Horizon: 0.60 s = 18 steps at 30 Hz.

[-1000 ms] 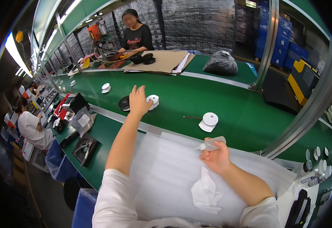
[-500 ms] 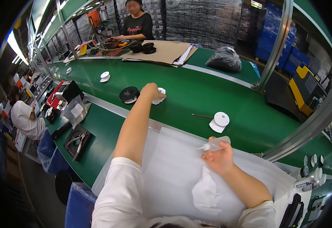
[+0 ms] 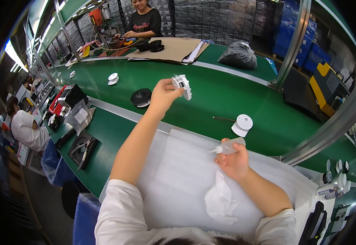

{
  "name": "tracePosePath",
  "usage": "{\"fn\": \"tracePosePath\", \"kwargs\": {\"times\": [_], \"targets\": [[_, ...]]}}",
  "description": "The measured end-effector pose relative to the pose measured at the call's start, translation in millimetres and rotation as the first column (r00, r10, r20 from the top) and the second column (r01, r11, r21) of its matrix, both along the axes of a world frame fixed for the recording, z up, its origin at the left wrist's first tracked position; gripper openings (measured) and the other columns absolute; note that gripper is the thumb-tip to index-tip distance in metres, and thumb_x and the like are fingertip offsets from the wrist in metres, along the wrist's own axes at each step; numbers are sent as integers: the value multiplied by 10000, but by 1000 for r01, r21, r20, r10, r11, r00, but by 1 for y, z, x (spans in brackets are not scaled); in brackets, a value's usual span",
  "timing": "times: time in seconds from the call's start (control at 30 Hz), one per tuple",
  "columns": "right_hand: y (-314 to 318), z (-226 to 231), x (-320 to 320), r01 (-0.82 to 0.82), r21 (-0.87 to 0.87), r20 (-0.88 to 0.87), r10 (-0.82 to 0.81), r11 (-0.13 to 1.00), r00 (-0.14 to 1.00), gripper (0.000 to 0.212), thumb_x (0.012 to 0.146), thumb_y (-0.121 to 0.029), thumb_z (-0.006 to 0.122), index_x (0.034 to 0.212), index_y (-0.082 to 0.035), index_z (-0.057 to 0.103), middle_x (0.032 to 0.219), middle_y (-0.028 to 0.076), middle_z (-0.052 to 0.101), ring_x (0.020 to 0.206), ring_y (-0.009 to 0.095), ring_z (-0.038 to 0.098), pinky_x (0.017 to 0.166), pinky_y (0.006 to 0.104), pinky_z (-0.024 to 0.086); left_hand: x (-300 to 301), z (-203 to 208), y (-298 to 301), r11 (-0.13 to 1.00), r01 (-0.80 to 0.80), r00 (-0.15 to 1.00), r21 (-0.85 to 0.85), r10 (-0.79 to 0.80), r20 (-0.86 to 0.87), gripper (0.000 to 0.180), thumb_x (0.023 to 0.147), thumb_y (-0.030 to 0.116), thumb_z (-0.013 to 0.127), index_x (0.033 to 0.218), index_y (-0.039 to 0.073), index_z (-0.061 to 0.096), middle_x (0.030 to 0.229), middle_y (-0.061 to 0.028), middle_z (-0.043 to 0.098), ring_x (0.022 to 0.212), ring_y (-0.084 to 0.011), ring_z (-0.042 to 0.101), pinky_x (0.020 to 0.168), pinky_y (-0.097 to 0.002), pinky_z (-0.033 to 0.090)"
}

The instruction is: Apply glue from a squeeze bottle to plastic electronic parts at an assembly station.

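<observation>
My left hand (image 3: 163, 96) is raised above the green conveyor belt (image 3: 202, 108), its fingers closed on a white plastic part (image 3: 182, 86) tilted on edge, with dark bits on its inner side. In my right hand (image 3: 236, 162) lies a translucent squeeze bottle (image 3: 231, 146), its thin nozzle pointing left, above the white foam sheet (image 3: 174, 183). A crumpled white tissue (image 3: 220, 199) rests on the sheet below that hand. On the belt beyond the bottle sits a white round-topped unit (image 3: 242, 125) with a thin red wire. Left of my left hand is a black round unit (image 3: 140, 97).
Another white unit (image 3: 113, 79) sits farther up the belt. Metal posts (image 3: 294, 45) rise at the right, near several small bottles (image 3: 336, 185). A black holder with a tool (image 3: 83, 150) and a clear bag (image 3: 80, 117) lie left. Across the belt stands a person (image 3: 144, 22).
My left hand has lifted the white part off the belt and turned it on edge. The round-topped unit and black unit have shifted slightly right in view. My right hand keeps the bottle.
</observation>
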State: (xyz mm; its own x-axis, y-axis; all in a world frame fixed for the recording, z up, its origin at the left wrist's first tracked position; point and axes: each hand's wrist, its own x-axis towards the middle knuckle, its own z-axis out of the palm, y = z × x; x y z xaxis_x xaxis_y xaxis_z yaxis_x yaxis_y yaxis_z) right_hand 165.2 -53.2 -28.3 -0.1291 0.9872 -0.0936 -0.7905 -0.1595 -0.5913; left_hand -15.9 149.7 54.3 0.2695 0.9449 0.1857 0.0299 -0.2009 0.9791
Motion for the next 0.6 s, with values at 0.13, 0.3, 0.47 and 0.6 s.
{"fn": "tracePosePath", "kwargs": {"times": [0.13, 0.3, 0.47, 0.6], "targets": [[-4, 6, 2, 20, -17, -69, -21, 1000, 997, 293, 732, -332, 506, 939, -126, 534, 706, 46, 539, 545, 151, 460, 625, 302, 346, -7, 5, -53, 993, 104, 931, -58, -77, 358, 576, 653, 50, 675, 1115, -55, 347, 1027, -149, 494, 910, -185, 533, 798, -305, 435], [-22, 43, -1, 283, 221, 209, -329, 933, 921, 418, 710, -362, 547, 1000, -69, 476, 696, 61, 540, 525, 160, 482, 572, 329, 410, -12, -10, -83, 810, -81, 974, 580, -59, 219, 669, 581, -8, 719, 1118, -1, 320, 1096, -148, 429, 991, -216, 492, 885, -337, 401], [-51, 79, 15, 241, 751, 375, -698, 614, 610, 505, 695, -348, 657, 1037, -88, 391, 752, 50, 516, 578, 157, 477, 582, 280, 364, -4, -16, -94, 185, 65, 998, 981, -23, -62, 527, 592, 31, 702, 1037, 79, 425, 1096, -217, 442, 932, -328, 523, 708, -381, 490], [-70, 109, 16, -149, 918, 393, -884, 366, 251, 457, 656, -328, 699, 977, -142, 433, 780, 52, 522, 584, 161, 478, 624, 316, 337, 10, -27, -105, -98, -2, 1000, 995, -28, -1, 348, 740, 61, 548, 1046, 129, 397, 1087, -183, 458, 875, -309, 556, 636, -378, 476]]}}
